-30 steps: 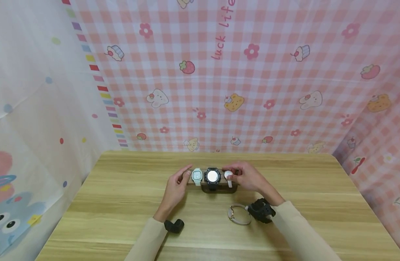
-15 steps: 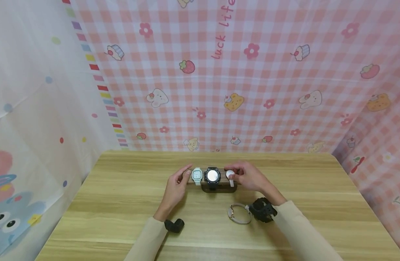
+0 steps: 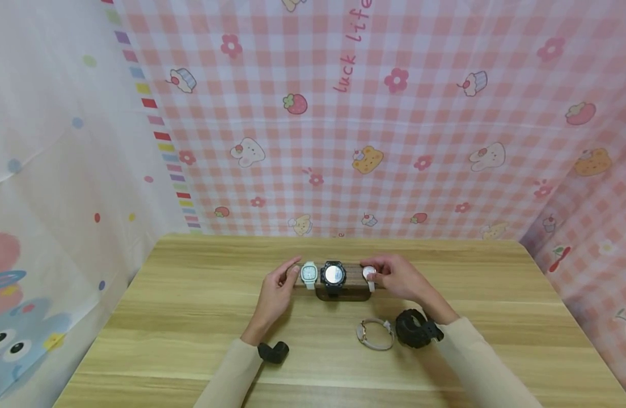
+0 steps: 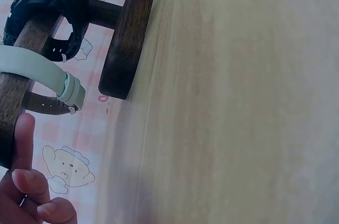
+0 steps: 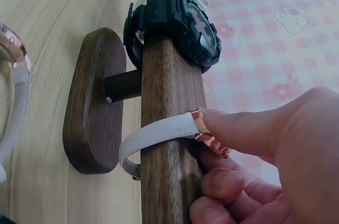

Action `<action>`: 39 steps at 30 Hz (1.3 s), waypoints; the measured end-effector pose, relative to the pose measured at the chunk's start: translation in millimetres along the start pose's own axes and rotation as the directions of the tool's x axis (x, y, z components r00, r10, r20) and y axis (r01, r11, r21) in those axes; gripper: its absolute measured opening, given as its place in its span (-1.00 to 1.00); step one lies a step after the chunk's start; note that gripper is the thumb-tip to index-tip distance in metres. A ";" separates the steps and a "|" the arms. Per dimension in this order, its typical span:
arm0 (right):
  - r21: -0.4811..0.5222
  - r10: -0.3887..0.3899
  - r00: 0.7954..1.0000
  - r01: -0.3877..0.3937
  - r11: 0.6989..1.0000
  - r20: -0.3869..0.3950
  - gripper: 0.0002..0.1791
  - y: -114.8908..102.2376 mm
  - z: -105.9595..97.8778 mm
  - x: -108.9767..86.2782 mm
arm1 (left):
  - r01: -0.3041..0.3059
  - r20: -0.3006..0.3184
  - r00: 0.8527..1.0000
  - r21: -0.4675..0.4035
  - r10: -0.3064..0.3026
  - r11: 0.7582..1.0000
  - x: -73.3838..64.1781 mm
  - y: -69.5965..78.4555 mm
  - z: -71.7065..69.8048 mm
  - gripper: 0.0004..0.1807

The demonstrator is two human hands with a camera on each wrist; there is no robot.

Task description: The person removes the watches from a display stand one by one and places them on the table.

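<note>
A dark wooden watch stand [image 5: 95, 102] has a horizontal bar with several watches strapped round it. My left hand [image 3: 276, 292] grips the bar's left end, thumb in front. Beside those fingers sits a mint-green watch [image 3: 309, 273], then a chunky black watch [image 3: 334, 275] at mid-bar. At the right, my right hand [image 3: 402, 279] pinches the case of a rose-gold watch with a white strap [image 5: 159, 134]; its strap loops round the bar. The thumb presses the dial side and the fingers curl behind the bar. Bare wood shows between this watch and the black one.
On the wooden table [image 3: 190, 317], a pale-strapped watch [image 3: 376, 334] lies in front of the stand. A black watch [image 3: 411, 328] lies to its right, near the right sleeve. A small black device [image 3: 273, 352] is by the left wrist. Patterned cloth hangs behind.
My right hand has moved the white-strapped watch rightward along the bar, widening the gap from the black watch. The left hand has stayed at the bar's left end.
</note>
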State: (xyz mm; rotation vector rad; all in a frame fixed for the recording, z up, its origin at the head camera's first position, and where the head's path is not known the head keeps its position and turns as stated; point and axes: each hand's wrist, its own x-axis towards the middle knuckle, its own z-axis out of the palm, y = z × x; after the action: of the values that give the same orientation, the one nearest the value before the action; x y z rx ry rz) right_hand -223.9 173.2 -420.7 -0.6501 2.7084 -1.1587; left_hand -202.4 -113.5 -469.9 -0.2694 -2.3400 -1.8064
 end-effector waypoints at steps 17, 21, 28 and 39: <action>0.010 0.069 0.997 -0.069 0.998 -0.023 -0.62 16.0 -16.1 -16.3 | 0.012 0.002 1.000 0.013 -0.012 1.000 -0.8 3.4 0.1 -0.66; 0.004 0.067 0.997 -0.067 0.998 -0.040 -0.64 21.5 -21.3 -20.2 | 0.008 0.001 1.000 0.007 -0.008 1.000 -0.1 1.4 0.6 -0.65; -0.016 0.064 0.996 -0.065 0.998 -0.066 -0.65 27.0 -29.7 -27.5 | 0.005 -0.002 1.000 -0.011 -0.005 1.000 1.1 -4.2 2.1 -0.64; -0.050 0.074 0.992 -0.079 0.996 -0.099 -0.64 17.3 -41.4 -38.7 | 0.000 -0.003 1.000 0.011 0.000 1.000 -0.2 1.3 0.8 -0.66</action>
State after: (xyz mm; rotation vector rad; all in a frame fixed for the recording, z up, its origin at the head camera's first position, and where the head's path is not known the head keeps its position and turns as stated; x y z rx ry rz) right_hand -206.3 227.9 -406.2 -0.5041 2.8267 -1.1312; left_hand -201.9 -112.4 -469.0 -0.2644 -2.3472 -1.7925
